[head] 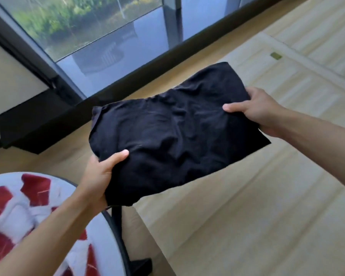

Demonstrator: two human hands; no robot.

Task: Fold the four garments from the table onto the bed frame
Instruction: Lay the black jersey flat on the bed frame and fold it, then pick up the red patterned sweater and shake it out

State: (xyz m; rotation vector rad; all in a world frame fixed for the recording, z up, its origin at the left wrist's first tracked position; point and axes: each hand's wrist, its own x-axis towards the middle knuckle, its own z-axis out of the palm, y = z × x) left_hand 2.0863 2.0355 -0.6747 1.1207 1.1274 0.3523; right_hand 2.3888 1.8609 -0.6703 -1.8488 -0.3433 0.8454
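Black garment (173, 132), folded to a rough rectangle, held in the air above the pale bed frame (267, 206). Left hand (100, 176) grips its near-left corner, thumb on top; right hand (255, 110) pinches the right edge likewise. Fingers beneath are hidden. Judged soft, light, limp: support opposite edges or the folds sag. Red-and-white garment (18, 212) lies on the round table (108, 242), near-left, partly cut off.

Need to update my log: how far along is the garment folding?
Done: the black garment looks folded. In hand: left hand and right hand grip it above the bed frame, not yet set down. Left: a red-and-white garment lies crumpled on the table; no folded pile shows on the frame, and other garments aren't visible.
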